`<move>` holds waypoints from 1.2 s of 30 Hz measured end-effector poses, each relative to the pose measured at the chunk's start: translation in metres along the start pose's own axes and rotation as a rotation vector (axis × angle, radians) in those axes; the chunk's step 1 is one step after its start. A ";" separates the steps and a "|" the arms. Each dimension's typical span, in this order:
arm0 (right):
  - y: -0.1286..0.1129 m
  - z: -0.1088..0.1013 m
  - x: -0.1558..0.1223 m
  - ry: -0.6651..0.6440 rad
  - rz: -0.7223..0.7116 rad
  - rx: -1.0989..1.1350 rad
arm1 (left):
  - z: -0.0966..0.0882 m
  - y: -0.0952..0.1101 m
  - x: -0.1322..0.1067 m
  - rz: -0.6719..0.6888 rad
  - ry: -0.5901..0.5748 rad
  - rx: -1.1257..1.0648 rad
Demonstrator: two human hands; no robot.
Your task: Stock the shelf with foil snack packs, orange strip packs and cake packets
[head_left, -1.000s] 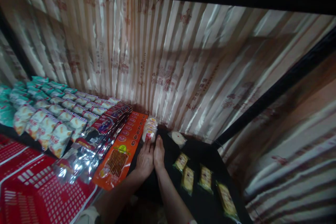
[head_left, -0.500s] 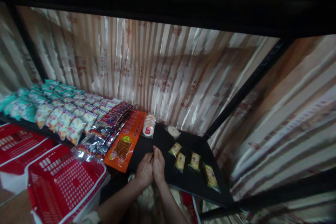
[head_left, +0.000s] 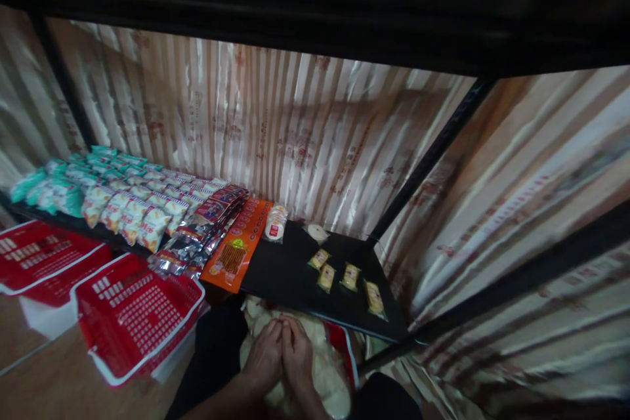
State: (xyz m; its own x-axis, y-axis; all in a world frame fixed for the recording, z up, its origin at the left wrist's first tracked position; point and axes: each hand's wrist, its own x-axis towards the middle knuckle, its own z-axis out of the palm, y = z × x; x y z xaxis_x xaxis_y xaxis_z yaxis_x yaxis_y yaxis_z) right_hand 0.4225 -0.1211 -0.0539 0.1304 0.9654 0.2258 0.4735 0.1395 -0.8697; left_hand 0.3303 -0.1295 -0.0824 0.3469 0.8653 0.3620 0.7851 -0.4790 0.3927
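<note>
Left hand point(head_left: 264, 359) and right hand point(head_left: 298, 361) meet in the pale packets point(head_left: 323, 373).
Fingers point(head_left: 276, 332) curl down together, though I cannot tell whether they are gripping. The packets lie beneath them, with the black shelf point(head_left: 285, 275) at 12 o'clock. Pinching one packet's edge should lift it cleanly.

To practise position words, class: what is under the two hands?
A heap of pale packets in a red-rimmed container, below the shelf. The left hand and right hand rest on it together; anything beneath their palms is covered.
</note>
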 end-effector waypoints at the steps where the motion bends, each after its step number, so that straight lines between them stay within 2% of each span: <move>1: 0.004 -0.003 -0.006 -0.022 0.007 -0.025 | 0.004 0.003 -0.006 -0.009 -0.034 -0.004; 6: 0.023 -0.009 -0.027 -0.134 0.041 -0.172 | 0.020 0.008 -0.033 -0.083 -0.295 0.048; 9: 0.036 -0.008 -0.038 -0.165 0.071 -0.217 | 0.025 0.006 -0.048 -0.124 -0.387 0.097; 14: 0.047 -0.006 -0.052 -0.234 -0.004 -0.245 | 0.033 0.002 -0.063 -0.055 -0.352 0.116; 19: 0.053 -0.006 -0.055 -0.268 -0.069 -0.329 | 0.037 0.005 -0.068 -0.083 -0.369 0.131; 25: 0.067 -0.009 -0.053 -0.247 -0.117 -0.363 | 0.025 0.012 -0.072 -0.050 -0.433 0.116; 31: 0.071 -0.010 -0.051 -0.238 -0.136 -0.395 | 0.017 0.014 -0.076 -0.026 -0.388 0.106; 36: 0.074 -0.009 -0.051 -0.207 -0.159 -0.371 | 0.001 0.014 -0.074 0.028 -0.374 0.098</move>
State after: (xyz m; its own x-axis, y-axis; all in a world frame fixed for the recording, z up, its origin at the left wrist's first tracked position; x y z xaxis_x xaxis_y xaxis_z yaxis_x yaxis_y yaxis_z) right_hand 0.4592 -0.1624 -0.1261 -0.1279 0.9673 0.2188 0.7584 0.2376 -0.6069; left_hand 0.3163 -0.1998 -0.1043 0.5179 0.8549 0.0305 0.8116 -0.5023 0.2983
